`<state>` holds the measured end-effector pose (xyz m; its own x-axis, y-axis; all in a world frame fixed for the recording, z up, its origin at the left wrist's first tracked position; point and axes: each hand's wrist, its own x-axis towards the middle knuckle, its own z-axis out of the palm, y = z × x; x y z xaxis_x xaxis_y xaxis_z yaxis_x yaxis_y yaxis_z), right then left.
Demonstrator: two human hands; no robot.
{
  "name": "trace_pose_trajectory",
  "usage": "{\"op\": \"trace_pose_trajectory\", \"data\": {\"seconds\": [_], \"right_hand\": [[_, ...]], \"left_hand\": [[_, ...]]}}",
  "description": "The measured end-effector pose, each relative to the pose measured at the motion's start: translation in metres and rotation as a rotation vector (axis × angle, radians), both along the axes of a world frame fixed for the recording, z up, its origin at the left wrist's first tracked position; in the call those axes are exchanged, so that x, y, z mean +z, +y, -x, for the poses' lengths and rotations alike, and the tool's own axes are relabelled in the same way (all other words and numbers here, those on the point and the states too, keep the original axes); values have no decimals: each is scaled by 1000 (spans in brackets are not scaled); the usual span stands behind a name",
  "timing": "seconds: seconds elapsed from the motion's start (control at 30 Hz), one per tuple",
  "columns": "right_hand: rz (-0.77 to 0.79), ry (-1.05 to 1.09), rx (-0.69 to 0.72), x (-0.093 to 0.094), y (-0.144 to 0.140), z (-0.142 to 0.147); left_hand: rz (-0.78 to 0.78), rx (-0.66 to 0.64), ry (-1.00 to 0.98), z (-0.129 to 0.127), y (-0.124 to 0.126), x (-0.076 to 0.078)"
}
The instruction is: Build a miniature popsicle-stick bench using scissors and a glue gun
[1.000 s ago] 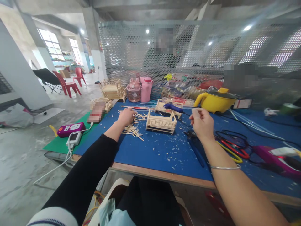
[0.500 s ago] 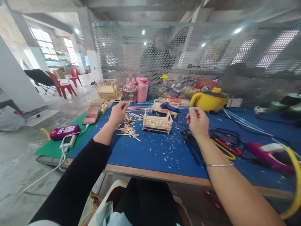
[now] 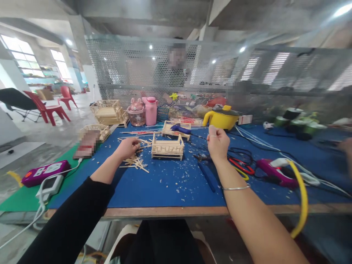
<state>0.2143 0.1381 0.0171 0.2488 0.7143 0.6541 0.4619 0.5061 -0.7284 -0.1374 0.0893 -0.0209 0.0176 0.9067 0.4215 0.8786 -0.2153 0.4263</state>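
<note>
My left hand [image 3: 129, 147] is low over a loose pile of short wooden sticks [image 3: 139, 164], fingers curled together at its upper edge. What they pinch, if anything, is hidden. A small railed wooden rack [image 3: 167, 148] stands upright just to the right of the pile. Behind it a blue glue gun [image 3: 180, 129] lies across another wooden frame [image 3: 168, 128]. My right hand [image 3: 218, 142] is raised above the table, thumb and fingers closed, white wrapping on a finger. Any item in its grip is too small to make out. Blue-handled pliers [image 3: 206, 176] lie below it.
A yellow pot [image 3: 223, 118], pink bottle [image 3: 150, 112] and pink basket [image 3: 136, 116] line the back before a perforated screen [image 3: 126, 69]. Finished wooden racks [image 3: 108, 113] stand at left, beside a phone [image 3: 87, 144]. Cables and a purple power strip [image 3: 275, 173] lie right. A person is behind the screen.
My left hand has come down from above the table's back area to the stick pile. My right hand stays raised and closed. The whole view has shifted to the right.
</note>
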Motion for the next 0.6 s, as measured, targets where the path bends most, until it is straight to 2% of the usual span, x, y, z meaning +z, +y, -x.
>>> {"op": "trace_pose_trajectory", "data": {"seconds": [0.1, 0.2, 0.3, 0.43, 0.53, 0.6], "right_hand": [[-89, 61, -199, 1, 3, -8], [-71, 56, -195, 1, 3, -10], [12, 8, -70, 1, 0, -7], [147, -94, 193, -1, -5, 2], [184, -139, 382, -1, -7, 7], [171, -123, 439, 0, -9, 9]], "left_hand": [[1, -1, -26, -1, -1, 0], [-7, 12, -40, -4, -4, 1], [-44, 37, -66, -11, -8, 6], [-89, -7, -163, -27, -18, 16], [-82, -52, -200, -39, -26, 22], [-69, -59, -195, -43, -29, 24]]}}
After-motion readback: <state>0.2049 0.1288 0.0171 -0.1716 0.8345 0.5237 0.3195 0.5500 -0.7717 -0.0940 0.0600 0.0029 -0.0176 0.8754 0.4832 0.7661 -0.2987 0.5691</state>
